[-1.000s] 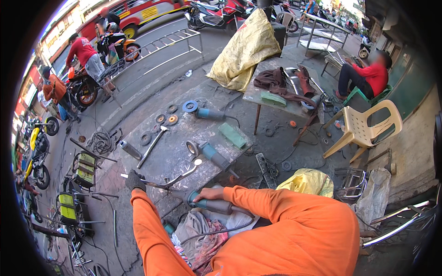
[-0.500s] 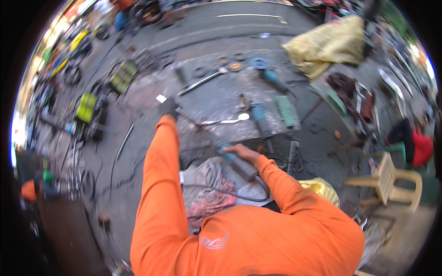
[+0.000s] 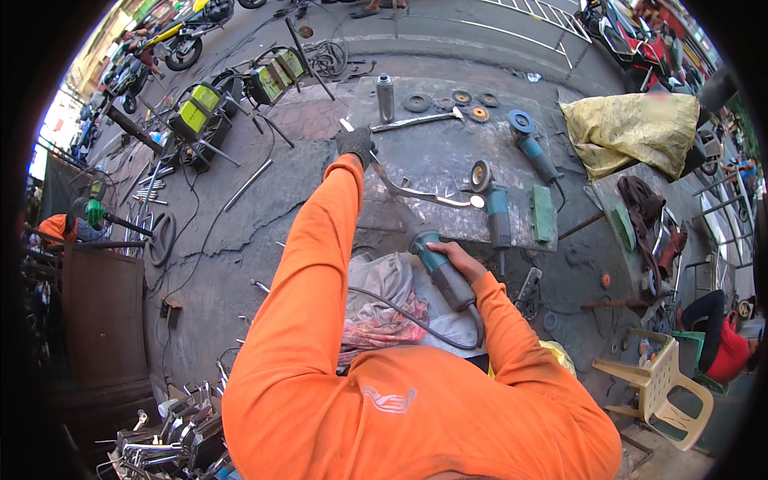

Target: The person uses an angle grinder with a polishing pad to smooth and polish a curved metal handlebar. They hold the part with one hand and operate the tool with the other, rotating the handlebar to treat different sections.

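My left hand, in a dark glove, is closed around a curved metal lever with a round flat pad at its right end. The lever slants over the near part of a dark worktop. My bare right hand grips a teal and black angle grinder. Its head points up toward the lever, and its disc is blurred, so I cannot tell whether it touches the metal. The grinder's cable loops over grey and pink cloths in front of me.
Two more angle grinders, several discs, a spray can and a green block lie or stand on the worktop. Green machines stand left, a plastic chair right. Metal parts fill the lower left.
The whole view has shifted, so worktop and hands appear farther right, and the picture is sharper. Both hands keep hold of the lever and the grinder.
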A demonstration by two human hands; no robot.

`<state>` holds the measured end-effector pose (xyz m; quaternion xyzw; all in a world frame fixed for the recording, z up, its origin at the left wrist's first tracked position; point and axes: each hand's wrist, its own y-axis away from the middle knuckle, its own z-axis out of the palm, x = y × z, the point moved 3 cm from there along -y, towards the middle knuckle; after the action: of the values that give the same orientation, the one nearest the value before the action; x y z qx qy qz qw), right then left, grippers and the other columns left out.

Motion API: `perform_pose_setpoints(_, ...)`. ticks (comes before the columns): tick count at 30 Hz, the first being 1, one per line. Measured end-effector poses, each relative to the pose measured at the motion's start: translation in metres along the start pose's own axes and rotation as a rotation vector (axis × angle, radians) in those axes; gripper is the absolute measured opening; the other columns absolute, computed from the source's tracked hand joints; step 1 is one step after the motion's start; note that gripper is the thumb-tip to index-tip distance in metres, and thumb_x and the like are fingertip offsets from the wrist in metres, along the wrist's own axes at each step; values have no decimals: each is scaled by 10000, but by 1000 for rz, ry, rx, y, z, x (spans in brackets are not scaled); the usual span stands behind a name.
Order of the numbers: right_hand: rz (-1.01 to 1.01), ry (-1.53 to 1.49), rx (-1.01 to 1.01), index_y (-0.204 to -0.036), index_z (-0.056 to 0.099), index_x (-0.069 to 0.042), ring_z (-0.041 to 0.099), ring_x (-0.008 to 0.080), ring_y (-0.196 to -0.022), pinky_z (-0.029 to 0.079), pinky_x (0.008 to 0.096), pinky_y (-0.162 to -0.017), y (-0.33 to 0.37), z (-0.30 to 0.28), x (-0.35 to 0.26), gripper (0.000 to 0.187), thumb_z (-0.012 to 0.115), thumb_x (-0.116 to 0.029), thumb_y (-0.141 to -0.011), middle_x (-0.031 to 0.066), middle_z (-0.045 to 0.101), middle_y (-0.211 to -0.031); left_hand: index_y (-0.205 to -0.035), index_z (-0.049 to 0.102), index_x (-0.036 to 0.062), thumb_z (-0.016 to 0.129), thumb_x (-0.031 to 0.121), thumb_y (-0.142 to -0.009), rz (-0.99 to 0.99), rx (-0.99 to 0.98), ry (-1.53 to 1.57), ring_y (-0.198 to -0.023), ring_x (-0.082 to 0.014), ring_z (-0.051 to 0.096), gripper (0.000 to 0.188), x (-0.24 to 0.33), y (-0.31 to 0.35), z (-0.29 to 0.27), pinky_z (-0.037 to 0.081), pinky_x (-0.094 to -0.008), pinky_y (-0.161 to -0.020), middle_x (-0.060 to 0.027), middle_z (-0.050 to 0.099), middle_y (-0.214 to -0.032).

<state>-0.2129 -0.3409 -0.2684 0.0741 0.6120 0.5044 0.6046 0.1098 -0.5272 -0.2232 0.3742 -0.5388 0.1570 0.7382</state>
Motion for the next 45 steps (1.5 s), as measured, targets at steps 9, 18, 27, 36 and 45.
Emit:
perform_pose_setpoints(9, -106, 40, 19, -1035, 705, 23, 645, 161, -677, 504, 304, -626, -4, -2, 3, 518, 670, -483, -927, 74, 675, -830, -1020, 556, -61, 636, 153, -887, 49, -38, -152, -576, -252, 611, 264, -2, -9, 9, 503, -399, -518, -158, 602, -738)
perform_pose_setpoints(18, -161, 145, 50, -959, 737, 17, 624, 127, -703, 496, 302, -662, -16, -9, 12, 483, 659, -459, -943, 55, 691, -839, -970, 596, -57, 634, 186, -888, 187, 102, -339, -588, -270, 646, 259, 1, -8, 10, 514, -421, -529, -169, 630, -731)
perform_pose_setpoints(27, -283, 127, 47, -925, 703, 22, 675, 183, -658, 523, 323, -610, -18, -10, 19, 461, 689, -439, -918, 97, 678, -766, -884, 596, -48, 652, 178, -861, 64, 90, -131, -525, -293, 634, 233, -2, 1, 9, 507, -435, -501, -173, 633, -669)
perform_pose_setpoints(36, -301, 119, 64, -929, 738, 22, 654, 137, -663, 513, 302, -624, -22, -11, 17, 443, 671, -416, -942, 64, 696, -784, -1463, 346, 144, 614, 50, -829, 119, 112, -35, -514, -200, 562, 695, -10, -2, 8, 471, -387, -452, -122, 591, -781)
perform_pose_setpoints(45, -286, 67, 83, -1000, 694, 26, 648, 166, -638, 512, 319, -577, 20, -4, 14, 518, 694, -483, -907, 91, 682, -812, -1048, 519, 4, 678, 128, -856, 215, 216, 127, -501, -221, 582, 279, -5, 41, -3, 479, -390, -435, -112, 591, -721)
